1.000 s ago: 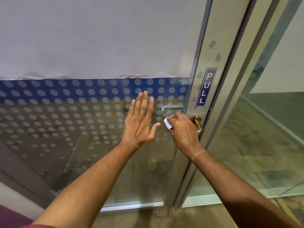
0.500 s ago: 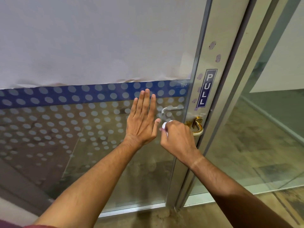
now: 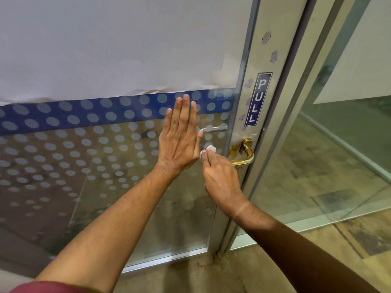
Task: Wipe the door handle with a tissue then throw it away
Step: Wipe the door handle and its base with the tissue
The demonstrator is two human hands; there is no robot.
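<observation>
Now the brass door handle (image 3: 243, 154) sits on the door's metal stile (image 3: 257, 60), its lever running roughly from three o'clock toward nine. The tissue (image 3: 208, 150) lies at nine o'clock from it, pinched in the right hand (image 3: 220, 176), whose grip is clamped on it, seemingly just off the lever's tip. The left hand (image 3: 179, 138), farther off at nine o'clock, rests flat with fingers straight on the glass (image 3: 105, 166).

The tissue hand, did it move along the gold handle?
Yes. The right hand with the tissue slid left along the gold handle, away from the PULL sign.
</observation>
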